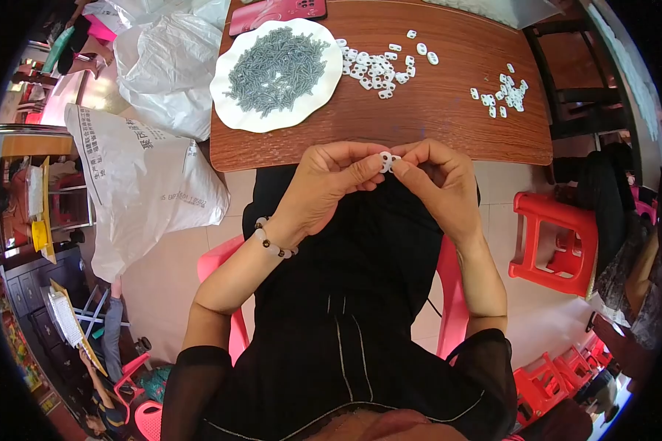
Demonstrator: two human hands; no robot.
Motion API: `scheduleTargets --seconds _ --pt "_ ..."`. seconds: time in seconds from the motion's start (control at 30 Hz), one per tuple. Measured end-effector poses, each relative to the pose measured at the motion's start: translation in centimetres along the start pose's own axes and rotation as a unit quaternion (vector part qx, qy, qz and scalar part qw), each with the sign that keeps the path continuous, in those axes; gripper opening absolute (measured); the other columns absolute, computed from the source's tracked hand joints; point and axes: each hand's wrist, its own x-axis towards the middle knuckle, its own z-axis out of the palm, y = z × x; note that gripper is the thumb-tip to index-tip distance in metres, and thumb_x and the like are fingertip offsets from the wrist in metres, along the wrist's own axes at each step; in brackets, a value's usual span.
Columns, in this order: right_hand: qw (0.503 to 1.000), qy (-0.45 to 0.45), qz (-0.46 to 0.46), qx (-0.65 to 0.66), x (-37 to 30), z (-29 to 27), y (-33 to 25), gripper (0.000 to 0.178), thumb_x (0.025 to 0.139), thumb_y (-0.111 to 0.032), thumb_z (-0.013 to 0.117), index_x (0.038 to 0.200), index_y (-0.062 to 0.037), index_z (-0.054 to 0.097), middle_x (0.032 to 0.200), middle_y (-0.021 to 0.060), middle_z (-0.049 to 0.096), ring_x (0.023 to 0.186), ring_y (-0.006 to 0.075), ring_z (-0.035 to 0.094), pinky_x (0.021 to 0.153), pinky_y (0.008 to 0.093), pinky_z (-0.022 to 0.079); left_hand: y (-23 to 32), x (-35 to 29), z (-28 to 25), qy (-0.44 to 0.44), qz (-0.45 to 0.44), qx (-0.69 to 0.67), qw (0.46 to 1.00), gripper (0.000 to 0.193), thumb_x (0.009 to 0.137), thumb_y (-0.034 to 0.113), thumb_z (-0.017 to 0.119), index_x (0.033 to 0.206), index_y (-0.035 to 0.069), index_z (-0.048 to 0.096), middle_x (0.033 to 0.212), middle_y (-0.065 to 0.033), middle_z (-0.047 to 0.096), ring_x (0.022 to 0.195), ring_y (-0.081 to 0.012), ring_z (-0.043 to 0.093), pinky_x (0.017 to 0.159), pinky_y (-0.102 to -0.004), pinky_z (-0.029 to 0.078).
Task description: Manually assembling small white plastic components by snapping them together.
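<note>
My left hand (322, 182) and my right hand (444, 184) meet just off the table's near edge. Between their pinched thumbs and fingers are small white plastic pieces with holes (387, 161); fingertips cover part of them, and I cannot tell if they are joined. Beyond my left hand, a scalloped white plate (223, 94) bears a heap of short grey pins (278, 70). A loose pile of white two-holed pieces (375, 70) lies to the plate's right. Farther right is a smaller scatter of similar white pieces (510, 93).
The brown wooden table (434, 117) has a pink phone (279, 15) at its far left. Large white sacks (147, 184) stand on the left floor. A red stool (552, 242) is at right. Another person's arm (95, 375) shows at lower left.
</note>
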Motion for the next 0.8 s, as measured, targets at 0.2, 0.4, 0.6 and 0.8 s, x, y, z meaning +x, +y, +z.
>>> scheduleTargets --seconds 0.2,0.4,0.6,0.8 --pt "0.999 -0.029 0.006 0.035 -0.1 0.1 -0.5 0.009 0.087 -0.007 0.068 0.085 0.0012 0.063 0.095 0.0079 0.068 0.082 0.0078 0.061 0.075 0.0229 0.049 0.4 -0.2 0.1 -0.001 -0.016 -0.036 0.999 0.026 0.089 0.018 0.067 0.108 0.001 0.067 0.095 -0.0053 0.069 0.081 -0.0095 0.063 0.072 -0.0218 0.051" --pt "0.998 -0.024 0.02 0.047 -0.2 0.2 -1.0 0.01 0.087 -0.005 0.068 0.09 0.0017 0.062 0.093 0.0051 0.066 0.083 0.0075 0.06 0.076 0.0219 0.048 0.5 -0.2 -0.1 -0.019 0.0 -0.017 1.0 0.025 0.09 0.015 0.065 0.11 -0.001 0.066 0.097 -0.0068 0.069 0.081 -0.0104 0.064 0.071 -0.0228 0.052" --pt "0.997 -0.033 0.025 0.058 -0.3 0.0 -0.8 0.018 0.085 -0.005 0.071 0.098 0.0013 0.061 0.095 0.0039 0.065 0.085 0.0077 0.06 0.077 0.0217 0.048 0.6 -0.3 -0.2 -0.022 -0.018 -0.028 0.999 0.026 0.089 0.016 0.067 0.108 -0.002 0.067 0.091 -0.007 0.069 0.077 -0.0099 0.064 0.07 -0.0221 0.052" --pt "0.997 -0.048 0.017 0.057 -0.1 0.2 -1.1 0.037 0.083 -0.002 0.071 0.117 0.0018 0.059 0.104 0.0062 0.064 0.095 0.0092 0.057 0.082 0.0216 0.047 1.2 -0.3 -0.4 -0.045 -0.019 0.002 0.999 0.024 0.087 0.021 0.071 0.099 0.0 0.071 0.083 -0.0047 0.069 0.07 -0.0073 0.06 0.065 -0.0199 0.05"
